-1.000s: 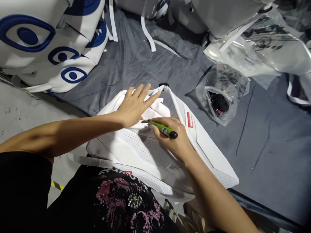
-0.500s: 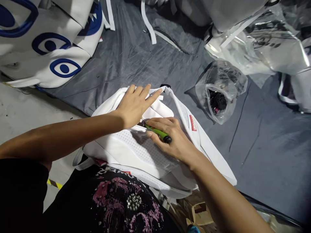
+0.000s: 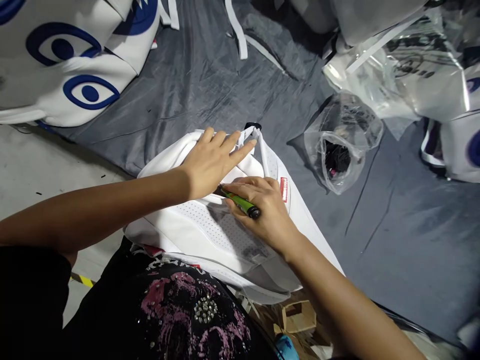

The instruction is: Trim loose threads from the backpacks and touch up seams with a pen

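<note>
A white backpack [image 3: 210, 235] with a dotted mesh panel lies at the table edge against my body. My left hand [image 3: 210, 162] rests flat on its upper part, fingers stretched out and thumb toward the black buckle [image 3: 253, 125]. Just to the right, my right hand [image 3: 262, 205] is closed around a green-handled tool with a black end [image 3: 243, 204]. The tool's tip points into the fabric beside my left palm, and what it touches there is hidden. A shoulder strap with a red label [image 3: 284, 190] runs along the backpack's right side.
More white bags with blue eye patterns [image 3: 90, 93] are heaped at the upper left. An open clear plastic bag [image 3: 343, 145] of small dark parts stands right of the backpack on the grey cloth [image 3: 405, 225]. Plastic packaging [image 3: 423, 70] lies beyond, and a cardboard box [image 3: 300, 316] sits below the edge.
My right hand has shifted slightly up and left with the green-handled tool. The strap with the red label has moved left. My left hand stays on the backpack.
</note>
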### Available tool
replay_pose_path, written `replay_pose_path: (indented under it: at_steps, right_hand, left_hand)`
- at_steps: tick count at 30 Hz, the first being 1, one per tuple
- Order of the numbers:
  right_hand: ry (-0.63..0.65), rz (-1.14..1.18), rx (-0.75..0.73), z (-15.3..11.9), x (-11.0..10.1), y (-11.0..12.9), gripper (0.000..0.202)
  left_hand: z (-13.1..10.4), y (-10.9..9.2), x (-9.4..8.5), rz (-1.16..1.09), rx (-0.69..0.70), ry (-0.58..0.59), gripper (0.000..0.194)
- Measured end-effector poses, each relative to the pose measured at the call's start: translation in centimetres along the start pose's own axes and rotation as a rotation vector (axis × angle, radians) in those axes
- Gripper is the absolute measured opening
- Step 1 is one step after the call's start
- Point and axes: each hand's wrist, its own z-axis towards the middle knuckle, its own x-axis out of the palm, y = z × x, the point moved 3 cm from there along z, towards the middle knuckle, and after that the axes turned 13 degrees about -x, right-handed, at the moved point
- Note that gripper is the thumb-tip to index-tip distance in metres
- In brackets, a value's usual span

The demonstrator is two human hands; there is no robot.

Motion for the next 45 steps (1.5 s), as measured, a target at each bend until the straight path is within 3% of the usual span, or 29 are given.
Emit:
replay_pose_path:
  at_steps: [6,17,22,34,40,45]
  right_hand:
    - [-0.054,0.006,0.032,-0.2,0.4,0.6,0.022]
    - [-0.110,-0.136,0.165,-0.2,1.2,1.9,0.018]
    - [-0.108,-0.028,0.149,0.0,1.5,2.0,0.024]
    - [-0.138,-0.177,0.156,0.4,1.2,2.5,0.020]
    - [-0.163,-0.174,0.184,0.4,1.4,2.5,0.020]
    - [-0.183,-0.135,0.207,0.4,1.6,2.2,0.020]
  left_hand:
    - [0.0,0.3,0.1,-0.110,0.004,0.005,0.087]
    - [0.1,0.5,-0.3,0.027,-0.011,0.100,0.092]
    - [0.2,0.6,-0.3,0.019,-0.005,0.135,0.097]
    - [0.3,1.0,-0.1,-0.002,0.015,0.150,0.088]
    - [0.3,1.1,-0.1,-0.023,0.009,0.170,0.097]
    - [0.3,1.0,-0.1,0.009,0.005,0.157,0.092]
